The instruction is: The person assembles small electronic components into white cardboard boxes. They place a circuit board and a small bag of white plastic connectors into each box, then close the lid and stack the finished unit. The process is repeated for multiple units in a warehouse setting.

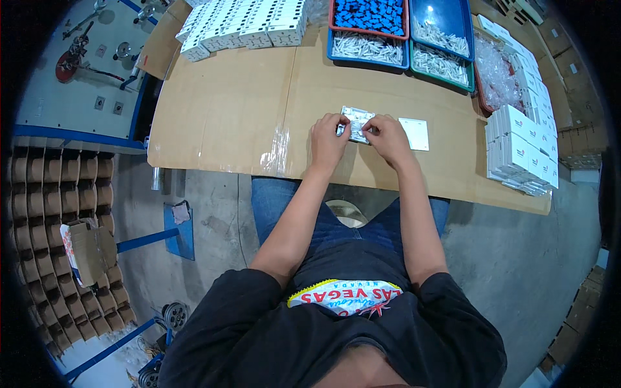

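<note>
Left hand [328,137] and right hand [387,134] both pinched a small clear plastic packet [356,124], fingers closed on it, above the cardboard-covered table [239,110], white card [414,134] just beside.

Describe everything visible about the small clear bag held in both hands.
The bag is small, flat and roughly rectangular, of shiny clear plastic that looks crinkled and glints silver-grey. It lies low over the brown cardboard-covered table, near its front edge. The left hand pinches its left side and the right hand its right side, fingers partly covering it. Its contents cannot be made out. A white square card lies just right of it.
</note>
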A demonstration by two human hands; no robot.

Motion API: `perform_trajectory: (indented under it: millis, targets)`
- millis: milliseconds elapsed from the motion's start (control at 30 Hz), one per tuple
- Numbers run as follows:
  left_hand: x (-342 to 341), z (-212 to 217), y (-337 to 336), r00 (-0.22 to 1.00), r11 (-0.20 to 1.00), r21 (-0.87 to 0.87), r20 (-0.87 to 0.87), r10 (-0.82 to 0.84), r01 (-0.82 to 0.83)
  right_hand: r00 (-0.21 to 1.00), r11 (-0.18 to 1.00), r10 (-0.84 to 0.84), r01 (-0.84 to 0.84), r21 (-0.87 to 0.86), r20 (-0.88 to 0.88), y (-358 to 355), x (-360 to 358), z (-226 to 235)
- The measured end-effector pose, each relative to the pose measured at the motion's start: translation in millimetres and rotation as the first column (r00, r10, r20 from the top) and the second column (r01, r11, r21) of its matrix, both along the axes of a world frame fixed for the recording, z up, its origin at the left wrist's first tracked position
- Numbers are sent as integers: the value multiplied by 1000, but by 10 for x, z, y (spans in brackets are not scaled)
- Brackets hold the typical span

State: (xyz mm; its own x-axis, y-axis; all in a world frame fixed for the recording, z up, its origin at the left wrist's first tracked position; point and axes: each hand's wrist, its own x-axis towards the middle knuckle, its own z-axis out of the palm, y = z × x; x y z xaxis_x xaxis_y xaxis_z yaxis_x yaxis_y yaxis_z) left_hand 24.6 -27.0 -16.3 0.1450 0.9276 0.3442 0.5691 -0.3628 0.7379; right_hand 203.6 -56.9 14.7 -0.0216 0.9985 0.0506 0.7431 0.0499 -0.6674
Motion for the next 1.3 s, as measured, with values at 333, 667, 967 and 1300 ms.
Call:
perform_trajectory:
  millis: [333,667,967,1300]
  targets:
    - [-180,66,-34,985,973,-159,55,-163,169,985,996,66,-55,-67,161,48,2,59]
    - [-303,28,-155,969,964,-120,91,-229,239,996,991,8,4,-133,87,54,-81,116]
    - [-297,-57,-157,968,968,-93,115,-222,233,981,974,116,-82,-209,156,111,-9,127]
    - [-259,-9,-178,971,968,-91,71,-230,236,998,971,41,-28,-236,49,161,21,129]
